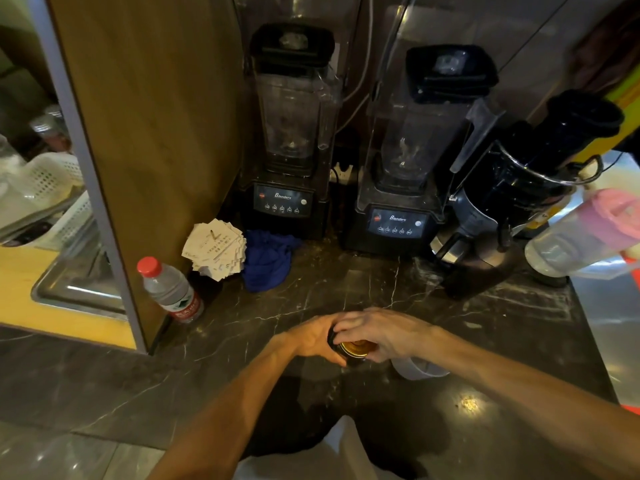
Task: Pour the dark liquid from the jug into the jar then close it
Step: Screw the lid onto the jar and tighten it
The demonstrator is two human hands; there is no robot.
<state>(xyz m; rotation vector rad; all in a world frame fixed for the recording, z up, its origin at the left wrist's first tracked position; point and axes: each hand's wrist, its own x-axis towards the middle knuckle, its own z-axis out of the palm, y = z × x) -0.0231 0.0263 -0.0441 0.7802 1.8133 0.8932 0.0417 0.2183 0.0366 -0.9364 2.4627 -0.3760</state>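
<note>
Both hands (pixel 349 336) round jar (pixel 353 348) w/ lid (pixel 333 337)

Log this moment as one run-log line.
phase: closing jar | left hand: steadying jar | right hand: on black lid | jug: on counter, behind right wrist

Single view from my head, angled forward and down, close over the worktop (pixel 346 282), blenders (pixel 291 133) behind.

Surface: dark veined marble counter (pixel 311 289)
Far: two blenders (pixel 287 133), juicer (pixel 519 188)
Left: water bottle (pixel 169 289), blue cloth (pixel 268 258), paper slips (pixel 216 249)
Near: jar (pixel 351 349)
</note>
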